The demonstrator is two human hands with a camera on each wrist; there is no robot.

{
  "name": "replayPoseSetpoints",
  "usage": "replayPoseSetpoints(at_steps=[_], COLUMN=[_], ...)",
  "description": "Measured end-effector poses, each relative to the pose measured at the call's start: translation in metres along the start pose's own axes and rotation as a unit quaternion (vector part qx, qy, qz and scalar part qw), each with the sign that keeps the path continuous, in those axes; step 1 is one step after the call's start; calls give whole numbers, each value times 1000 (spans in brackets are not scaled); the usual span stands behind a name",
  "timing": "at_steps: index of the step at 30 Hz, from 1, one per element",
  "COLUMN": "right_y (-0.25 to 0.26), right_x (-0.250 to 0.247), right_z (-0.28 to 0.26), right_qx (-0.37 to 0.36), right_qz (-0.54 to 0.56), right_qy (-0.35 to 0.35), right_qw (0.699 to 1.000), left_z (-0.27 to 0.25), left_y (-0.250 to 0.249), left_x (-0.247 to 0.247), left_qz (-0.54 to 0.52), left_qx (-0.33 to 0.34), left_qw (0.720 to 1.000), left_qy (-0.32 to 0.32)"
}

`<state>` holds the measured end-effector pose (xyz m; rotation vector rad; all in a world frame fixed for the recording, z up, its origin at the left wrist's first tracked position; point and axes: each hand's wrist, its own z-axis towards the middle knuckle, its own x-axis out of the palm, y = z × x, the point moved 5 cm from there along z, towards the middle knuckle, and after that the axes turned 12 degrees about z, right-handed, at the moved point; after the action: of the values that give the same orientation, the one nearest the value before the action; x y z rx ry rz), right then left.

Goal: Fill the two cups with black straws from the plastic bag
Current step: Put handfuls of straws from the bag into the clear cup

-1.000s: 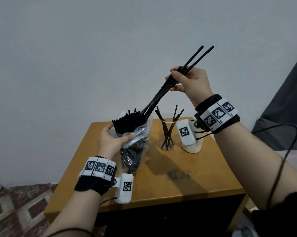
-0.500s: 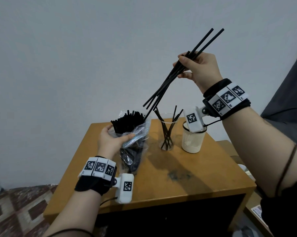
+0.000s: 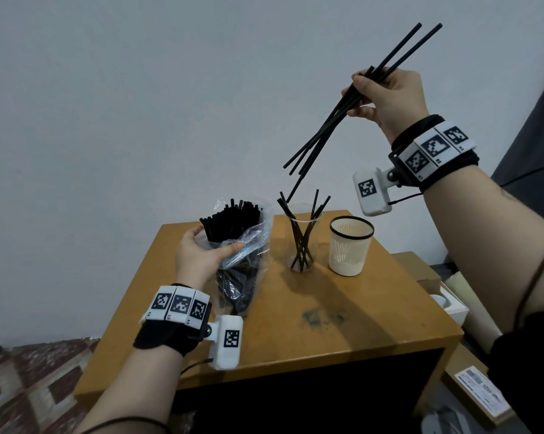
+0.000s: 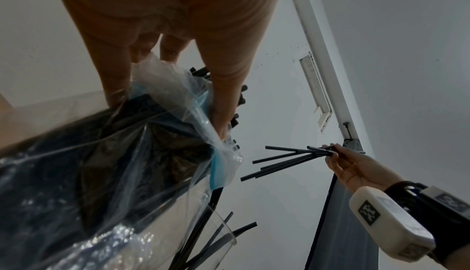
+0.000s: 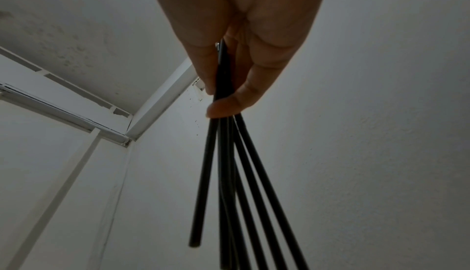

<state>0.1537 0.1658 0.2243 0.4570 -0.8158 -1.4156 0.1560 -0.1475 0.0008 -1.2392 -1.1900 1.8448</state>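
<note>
My right hand [image 3: 363,89] pinches a small bunch of black straws [image 3: 327,133] high in the air, their lower ends fanned out above the clear cup [image 3: 302,245]. That cup holds several black straws. A white ribbed cup [image 3: 349,252] with a dark rim stands right of it and looks empty. My left hand [image 3: 208,245] grips the clear plastic bag [image 3: 242,261], full of black straws, upright on the wooden table [image 3: 342,324]. The left wrist view shows the bag [image 4: 127,153] and the held straws [image 4: 287,162]; the right wrist view shows the straws [image 5: 229,174] between thumb and fingers.
The small wooden table stands against a pale wall, with patterned floor at lower left. To the right are a cardboard box [image 3: 477,393] and white packaging [image 3: 449,305] on the floor, and dark fabric [image 3: 540,151] at the far right edge.
My right hand has lifted the bunch of straws clear out of the bag and carried it up and to the right. The left hand and bag have stayed put.
</note>
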Motion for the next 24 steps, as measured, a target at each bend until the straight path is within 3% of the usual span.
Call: replayPoseSetpoints(at_steps=[6,20,24], right_y=[-6,-71,-88], right_x=[-6,12,10], right_z=[9,-3,-3], right_qx=[-2,61,81], right_qz=[-40,-112,-142], right_qy=[-4,56,45], right_qw=[999,990,986], left_z=[-1,-2,-2], left_y=[-1,-3,-3], left_x=[0,0,0], left_qz=[12,5,-1], left_qx=[5,4,3], left_qw=[1000,1000,1000], left_qy=[-1,4,7])
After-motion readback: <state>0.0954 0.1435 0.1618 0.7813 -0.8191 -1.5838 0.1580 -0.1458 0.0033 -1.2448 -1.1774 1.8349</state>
